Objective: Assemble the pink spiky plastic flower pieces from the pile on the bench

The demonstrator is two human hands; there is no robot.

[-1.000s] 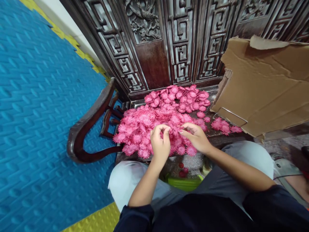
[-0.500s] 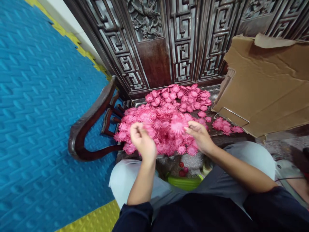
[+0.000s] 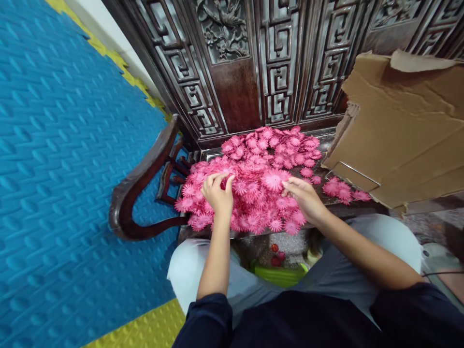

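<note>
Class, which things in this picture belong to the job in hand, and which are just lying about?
Job in hand: left hand, right hand, pink flower it holds, pile of pink flowers.
Seemingly lying about: cardboard, metal wire, green object between the knees, blue mat.

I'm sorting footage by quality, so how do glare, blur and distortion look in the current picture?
Head view: glossy glints on the carved wooden panels; head view: petals merge softly in the pink flower pile, though the flower in the right hand has a readable outline; head view: those panels fan out toward the top, perhaps wide-angle stretch.
</note>
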